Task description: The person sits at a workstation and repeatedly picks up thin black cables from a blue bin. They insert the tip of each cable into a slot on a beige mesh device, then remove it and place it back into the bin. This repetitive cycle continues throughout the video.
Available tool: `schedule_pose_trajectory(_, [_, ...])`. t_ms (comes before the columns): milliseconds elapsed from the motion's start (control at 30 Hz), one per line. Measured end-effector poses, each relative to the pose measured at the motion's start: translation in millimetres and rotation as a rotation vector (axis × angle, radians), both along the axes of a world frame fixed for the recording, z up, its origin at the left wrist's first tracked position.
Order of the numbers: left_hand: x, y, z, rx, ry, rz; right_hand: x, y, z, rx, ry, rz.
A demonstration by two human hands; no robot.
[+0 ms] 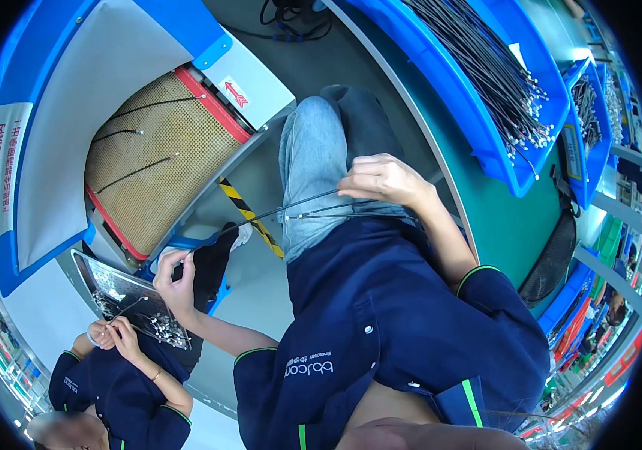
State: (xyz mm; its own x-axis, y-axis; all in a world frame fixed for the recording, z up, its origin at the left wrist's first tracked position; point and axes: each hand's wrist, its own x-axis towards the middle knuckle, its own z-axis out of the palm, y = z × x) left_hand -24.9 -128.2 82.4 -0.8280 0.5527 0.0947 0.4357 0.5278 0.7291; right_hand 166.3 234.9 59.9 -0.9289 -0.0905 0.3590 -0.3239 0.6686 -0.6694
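A thin black cable runs slanting across my lap between my two hands. My right hand is closed round its upper end, above my jeans. The lower end leads down to my left hand, whose thumb and fingers pinch it near the conveyor's front edge. More thin black cables with small pale ends lie over my thighs, just below my right hand. What sits inside my right fist is hidden.
On the left, a blue-and-white machine has a mesh conveyor belt carrying several cables. A co-worker handles small parts over a clear tray at lower left. On the green bench, a blue bin holds many black cables; smaller bins stand beyond.
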Motion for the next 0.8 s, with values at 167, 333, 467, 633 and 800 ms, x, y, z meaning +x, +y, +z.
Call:
schedule_pose_trajectory(167, [-7, -1, -3, -0.027, 0.036, -0.006, -4, -2, -2, 0.031, -0.024, -0.032])
schedule_pose_trajectory(333, [-39, 8, -8, -0.052, 0.081, -0.003, -28, -10, -11, 0.088, 0.034, -0.143])
schedule_pose_trajectory(467, [-98, 15, -17, -0.076, 0.11, 0.028, -69, -23, -18, 0.098, 0.113, -0.208])
schedule_pose_trajectory(633, [-174, 21, -36, -0.13, -0.009, 0.074, -129, -45, -47, 0.093, 0.177, -0.247])
schedule_pose_trajectory(800, [-227, 19, -62, -0.084, 0.015, 0.015, -170, -62, -70, 0.038, 0.155, -0.306])
